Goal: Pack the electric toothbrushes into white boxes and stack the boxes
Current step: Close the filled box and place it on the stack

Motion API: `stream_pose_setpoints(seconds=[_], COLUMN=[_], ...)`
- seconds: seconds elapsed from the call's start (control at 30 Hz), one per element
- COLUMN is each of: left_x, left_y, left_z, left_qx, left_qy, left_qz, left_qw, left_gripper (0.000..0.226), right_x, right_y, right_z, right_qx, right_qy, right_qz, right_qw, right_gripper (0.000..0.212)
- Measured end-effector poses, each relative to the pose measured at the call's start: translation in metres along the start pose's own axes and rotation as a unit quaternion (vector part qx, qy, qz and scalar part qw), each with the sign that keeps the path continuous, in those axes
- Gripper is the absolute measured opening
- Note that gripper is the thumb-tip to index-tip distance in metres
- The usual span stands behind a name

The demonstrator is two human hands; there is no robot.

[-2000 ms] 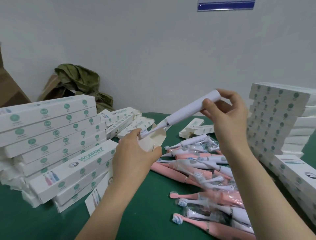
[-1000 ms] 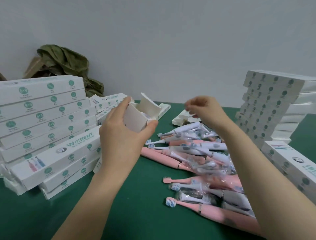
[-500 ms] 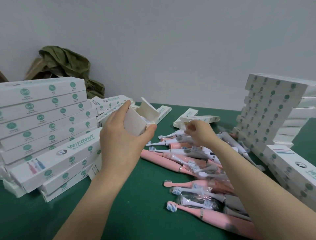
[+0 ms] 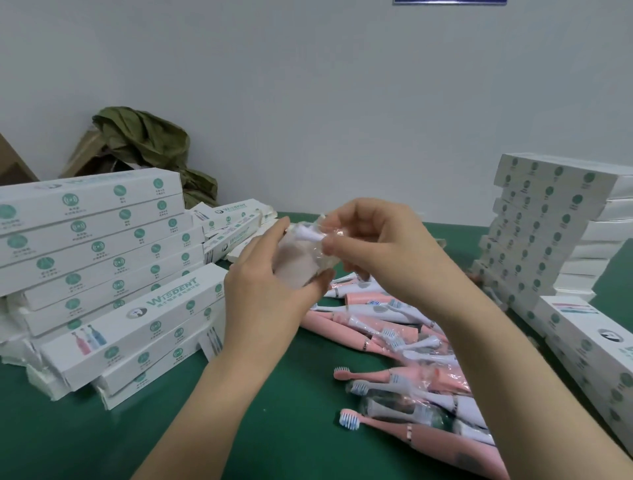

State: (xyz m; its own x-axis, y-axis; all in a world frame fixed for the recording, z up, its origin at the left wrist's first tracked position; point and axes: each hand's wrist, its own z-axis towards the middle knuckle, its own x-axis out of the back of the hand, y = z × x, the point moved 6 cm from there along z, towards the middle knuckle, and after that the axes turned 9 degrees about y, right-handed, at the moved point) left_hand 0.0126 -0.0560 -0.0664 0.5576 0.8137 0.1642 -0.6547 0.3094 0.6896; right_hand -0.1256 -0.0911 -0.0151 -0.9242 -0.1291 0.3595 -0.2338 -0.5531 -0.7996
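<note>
Our right hand (image 4: pixel 376 246) now pinches a freshly picked brush head (image 4: pixel 310 236). Our left hand (image 4: pixel 267 298) grips the box (image 4: pixel 294 267) awaiting it.

plain pale wall (image 4: pixel 342 102) behind, softly and evenly lit. high up, blue sign (image 4: pixel 448 1), cut off by the top edge. below, green table (image 4: pixel 239 428) running back to the wall. far left, crumpled olive cloth (image 4: pixel 144 144) draped over a brown carton (image 4: pixel 84 156).

Even, soft indoor light, faint shadows; slight motion blur, wide-angle warp at edges.
</note>
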Motion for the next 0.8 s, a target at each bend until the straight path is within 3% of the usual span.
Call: stream_pose_setpoints(seconds=[0.1, 0.3, 0.43, 0.5, 0.6, 0.7, 0.8], left_x=[0.001, -0.004, -0.015, -0.019, -0.021, -0.019, -0.016], left_y=[0.007, 0.013, 0.011, 0.005, -0.002, -0.005, -0.005], left_z=[-0.003, -0.003, -0.006, -0.010, -0.013, -0.010, -0.009], left_qx=[-0.034, -0.062, -0.090, -0.079, -0.066, -0.060, -0.057], left_qy=[0.006, -0.031, -0.071, -0.066, -0.068, -0.054, -0.033], left_qz=[0.001, -0.011, 0.016, 0.031, 0.038, 0.047, 0.041], left_qw=[0.999, 0.998, 0.993, 0.994, 0.995, 0.996, 0.997], left_gripper=[0.073, 0.078, 0.077, 0.078, 0.080, 0.078, 0.078], right_x=[0.014, 0.005, -0.005, -0.007, 0.002, 0.009, 0.010], right_y=[-0.006, -0.019, -0.007, 0.003, 0.016, 0.020, 0.011], right_z=[0.002, 0.002, 0.004, 0.005, 0.007, 0.009, 0.008], right_qx=[0.072, 0.192, 0.183, 0.148, 0.058, 0.023, 0.066], right_qy=[0.085, 0.078, 0.037, 0.051, 0.064, 0.050, 0.092], right_qz=[-0.179, -0.288, -0.318, -0.305, -0.197, -0.114, -0.105], right_qw=[0.978, 0.935, 0.930, 0.939, 0.977, 0.992, 0.988], right_gripper=[0.009, 0.011, 0.013, 0.019, 0.039, 0.022, 0.011])
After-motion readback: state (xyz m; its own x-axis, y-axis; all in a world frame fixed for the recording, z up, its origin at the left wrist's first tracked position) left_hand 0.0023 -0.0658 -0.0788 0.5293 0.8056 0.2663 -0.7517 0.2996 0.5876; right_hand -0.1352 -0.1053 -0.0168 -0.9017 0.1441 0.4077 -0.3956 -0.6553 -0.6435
